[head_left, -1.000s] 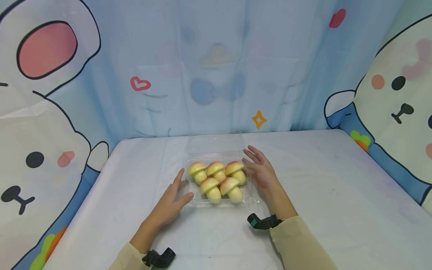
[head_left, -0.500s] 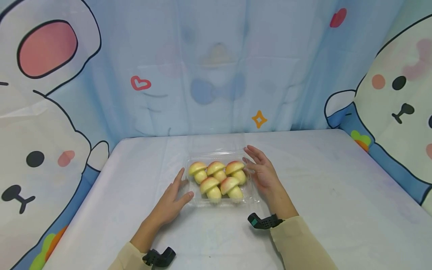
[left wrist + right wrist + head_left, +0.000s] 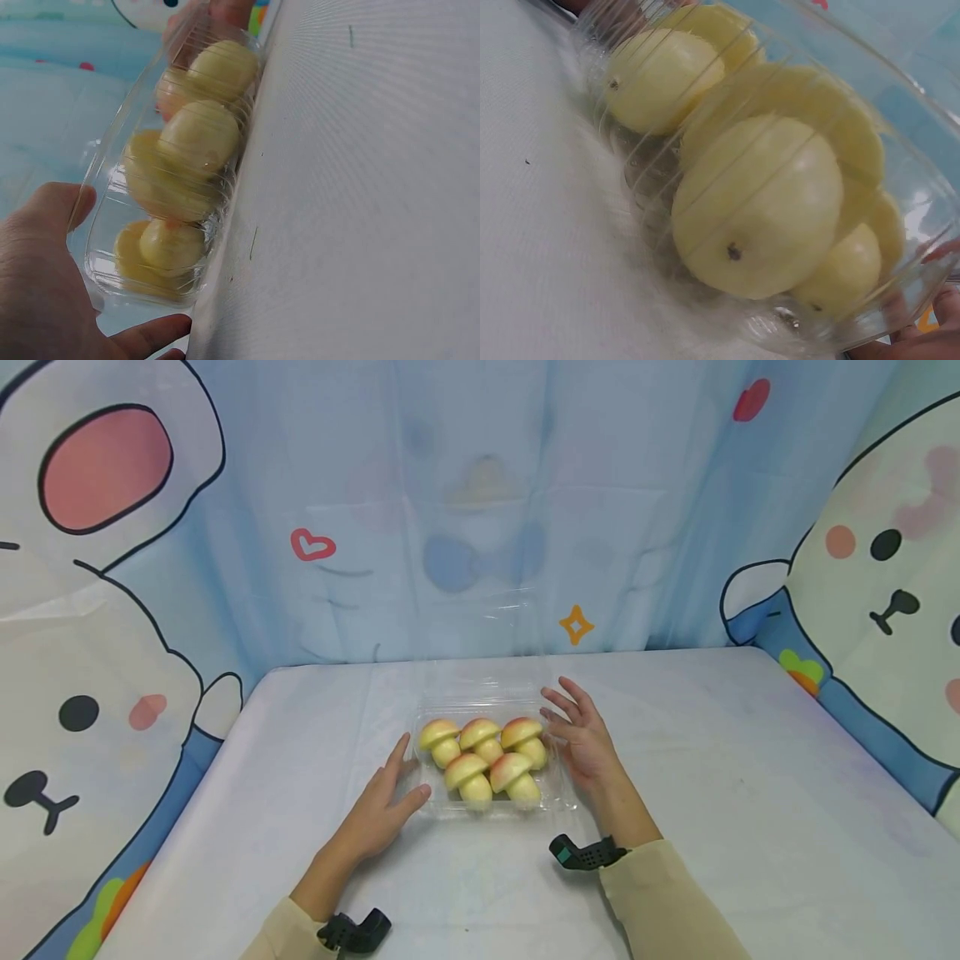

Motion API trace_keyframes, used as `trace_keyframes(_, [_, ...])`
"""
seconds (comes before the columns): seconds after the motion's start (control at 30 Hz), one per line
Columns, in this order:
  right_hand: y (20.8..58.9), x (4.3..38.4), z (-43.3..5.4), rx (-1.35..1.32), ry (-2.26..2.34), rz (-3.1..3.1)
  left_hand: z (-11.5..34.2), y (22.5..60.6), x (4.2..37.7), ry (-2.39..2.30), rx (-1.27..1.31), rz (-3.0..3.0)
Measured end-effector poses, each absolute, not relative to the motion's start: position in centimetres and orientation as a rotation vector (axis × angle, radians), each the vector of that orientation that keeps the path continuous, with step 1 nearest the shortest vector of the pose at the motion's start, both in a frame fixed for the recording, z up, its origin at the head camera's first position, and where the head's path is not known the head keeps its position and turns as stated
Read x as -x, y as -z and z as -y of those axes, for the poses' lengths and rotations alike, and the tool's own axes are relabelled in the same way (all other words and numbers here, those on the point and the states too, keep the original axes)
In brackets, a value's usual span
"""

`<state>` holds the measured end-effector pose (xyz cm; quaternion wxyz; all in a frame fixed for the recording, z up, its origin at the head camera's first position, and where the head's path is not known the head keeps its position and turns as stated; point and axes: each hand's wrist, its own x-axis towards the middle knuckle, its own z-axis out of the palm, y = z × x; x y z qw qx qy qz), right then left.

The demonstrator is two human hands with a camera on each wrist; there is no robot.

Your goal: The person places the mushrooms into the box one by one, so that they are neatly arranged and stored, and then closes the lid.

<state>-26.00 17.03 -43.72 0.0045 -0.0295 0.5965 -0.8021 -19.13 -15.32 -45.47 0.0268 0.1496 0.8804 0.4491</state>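
A clear plastic clamshell box (image 3: 480,810) holds several mushroom-shaped pieces (image 3: 476,770), pale yellow with reddish caps, in two rows. Its transparent lid (image 3: 480,677) stands raised at the far side. My left hand (image 3: 375,814) lies along the box's left side with fingers extended. In the left wrist view its thumb (image 3: 64,202) is at the box rim and the other fingers are below the corner. My right hand (image 3: 588,747) is at the right side, fingers loosely bent, fingertips near the back right corner. Rounded undersides of the pieces (image 3: 761,202) fill the right wrist view.
The box sits on a table with a white cloth (image 3: 750,777). A blue curtain (image 3: 480,485) with cartoon bears hangs right behind the table's far edge. Black wrist cameras (image 3: 588,853) are strapped at both beige sleeves.
The clear lid has swung up, its top edge now showing higher against the curtain. The right fingers have lifted and spread slightly. The left hand, box and pieces have stayed put.
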Motion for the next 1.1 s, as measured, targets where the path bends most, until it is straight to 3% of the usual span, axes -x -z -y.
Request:
trace_keyframes(0.4, [43.67, 25.97, -17.22, 0.133, 2.467, -1.944, 15.24, 45.41, 19.11, -1.383, -0.466, -2.731])
trace_keyframes(1.1, [43.47, 25.73, -17.02, -0.091, 2.494, -1.931, 15.18, 45.48, 19.08, -1.363, -0.456, -2.761])
